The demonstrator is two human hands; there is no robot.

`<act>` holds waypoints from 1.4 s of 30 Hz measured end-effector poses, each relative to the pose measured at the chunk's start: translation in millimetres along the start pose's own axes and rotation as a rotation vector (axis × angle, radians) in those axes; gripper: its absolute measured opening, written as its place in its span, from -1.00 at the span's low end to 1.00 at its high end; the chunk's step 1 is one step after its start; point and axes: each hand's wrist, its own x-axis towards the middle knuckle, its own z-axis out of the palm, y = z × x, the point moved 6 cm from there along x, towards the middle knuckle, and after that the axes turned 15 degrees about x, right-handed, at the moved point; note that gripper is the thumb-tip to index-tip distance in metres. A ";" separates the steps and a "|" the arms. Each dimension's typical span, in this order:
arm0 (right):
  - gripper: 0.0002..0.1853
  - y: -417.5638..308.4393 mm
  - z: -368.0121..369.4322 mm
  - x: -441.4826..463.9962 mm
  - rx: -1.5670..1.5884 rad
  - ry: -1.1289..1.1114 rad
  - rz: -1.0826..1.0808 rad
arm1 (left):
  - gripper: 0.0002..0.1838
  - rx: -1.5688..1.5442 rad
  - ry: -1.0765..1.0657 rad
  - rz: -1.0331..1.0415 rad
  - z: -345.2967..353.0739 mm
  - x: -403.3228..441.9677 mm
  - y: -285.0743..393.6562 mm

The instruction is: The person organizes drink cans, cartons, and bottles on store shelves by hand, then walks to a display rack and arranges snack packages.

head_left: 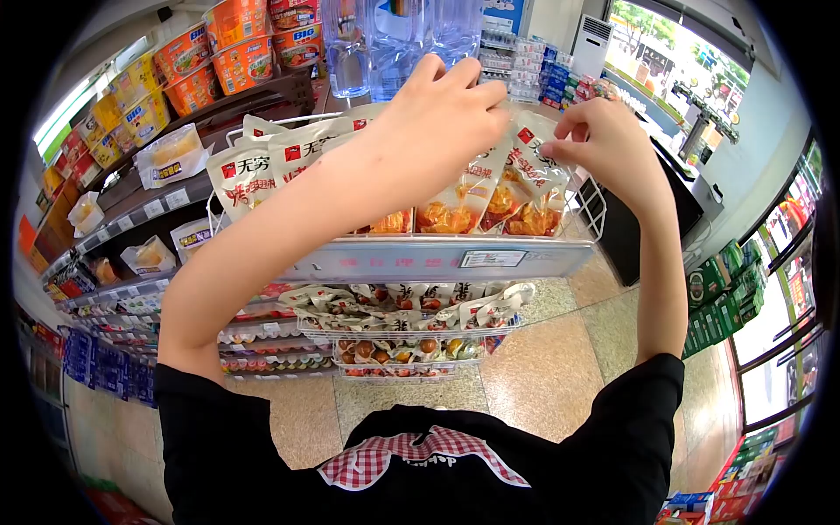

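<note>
Several cream and clear snack packets (451, 214) stand upright in a white wire rack (598, 210) with a pale front panel. My left hand (459, 114) reaches over the back of the packets, its knuckles up and fingers bent down; its fingertips and anything in them are hidden. At the rack's right end, my right hand (595, 136) has its thumb and forefinger pinched at the upper right edge of a packet (534, 175). This packet leans among the others, with browned food showing through its clear lower part.
Large clear bottles (398, 44) stand behind the rack. Orange noodle tubs (241, 66) and yellow tubs (144, 114) line the shelf at left. Lower wire tiers (407, 328) hold more packets. Green cartons (722, 289) are stacked at right, beyond the tiled floor (534, 350).
</note>
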 end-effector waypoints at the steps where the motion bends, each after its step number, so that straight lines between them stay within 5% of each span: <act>1: -0.72 0.9 2.5 0.1 0.038 -0.011 -0.024 | -0.67 -0.008 -0.020 0.004 4.2 1.1 -0.6; 7: -0.73 10.7 15.0 6.8 0.391 -0.080 -0.056 | -0.73 -0.059 -0.027 -0.030 7.9 0.5 -3.1; 17: -0.73 22.5 -9.7 26.9 0.505 -0.227 -0.036 | -0.77 -0.161 0.063 -0.121 0.2 -11.4 -16.7; 33: -0.82 0.4 51.6 35.2 0.828 -0.367 -0.121 | -0.77 -0.127 0.060 -0.156 -10.5 -17.7 -27.5; 42: -0.82 -6.3 40.1 30.1 0.656 -0.263 -0.182 | -0.85 -0.181 0.058 -0.177 -2.2 0.8 -11.4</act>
